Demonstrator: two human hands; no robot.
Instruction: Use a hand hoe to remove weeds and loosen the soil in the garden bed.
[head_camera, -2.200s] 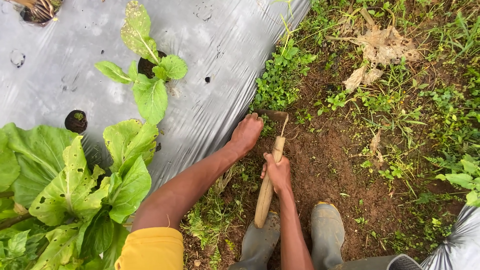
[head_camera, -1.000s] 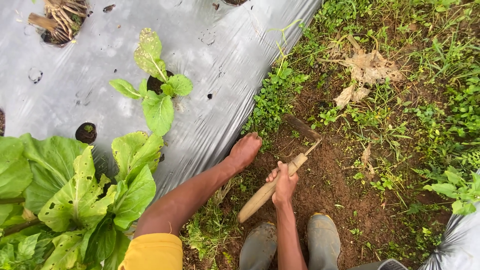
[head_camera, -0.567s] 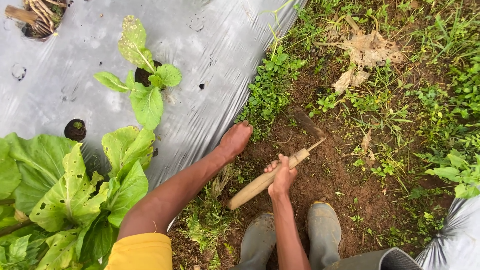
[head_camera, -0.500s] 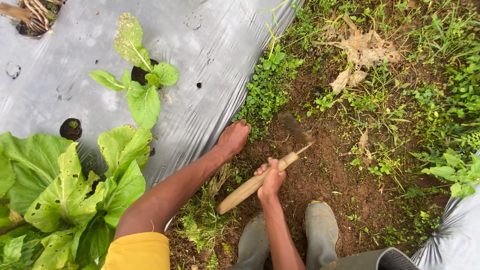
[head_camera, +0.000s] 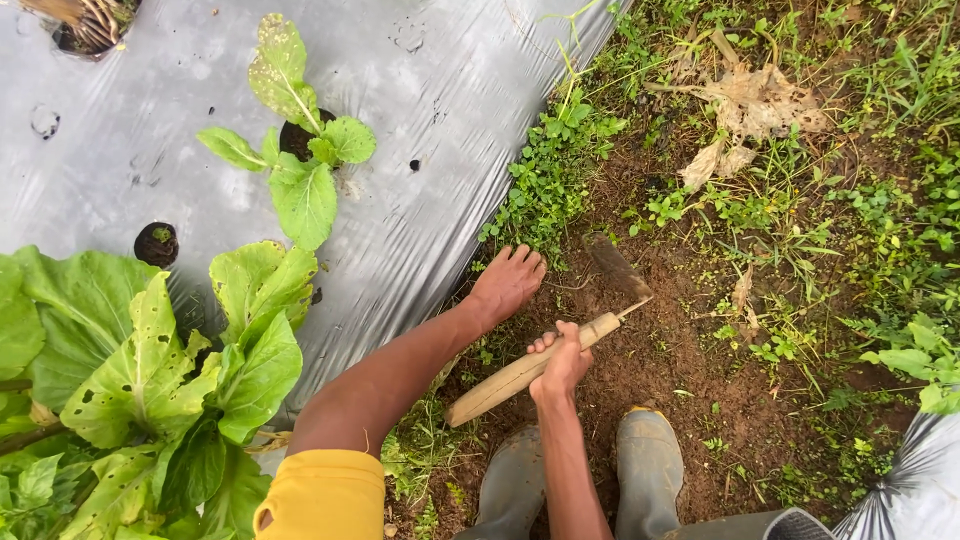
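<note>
- The plastic sheet (head_camera: 450, 130) over the bed lay at the left as before, with leafy plants (head_camera: 150, 390) growing through its holes; nothing on it had shifted beyond the camera's own sway.
- The left hand (head_camera: 508, 283) had stayed at the sheet's edge through the last two seconds. It lay flat, fingers spread wide open and pointing away from the person, palm down on the soil beside the low weeds (head_camera: 550, 175). It held nothing; whether it pinned the sheet's edge could not be told.
- The hoe (head_camera: 545, 355) had changed most. About two seconds before, its handle stood nearly upright with the blade down in the soil; since then it had swung to a slant, the butt low at the left and the blade out to the upper right.
- The blade (head_camera: 618, 272) now lay on the bare brown soil just right of the left hand, a little farther out than half a second earlier. That looked like the reach of a fresh scraping stroke rather than its end.
- The right hand (head_camera: 560, 362) was closed tight round the handle near the blade end, thumb on top.
- Two grey boots (head_camera: 650, 470) stood on the soil (head_camera: 690, 390) below the hands; weeds (head_camera: 800, 210) remained to the right.
</note>
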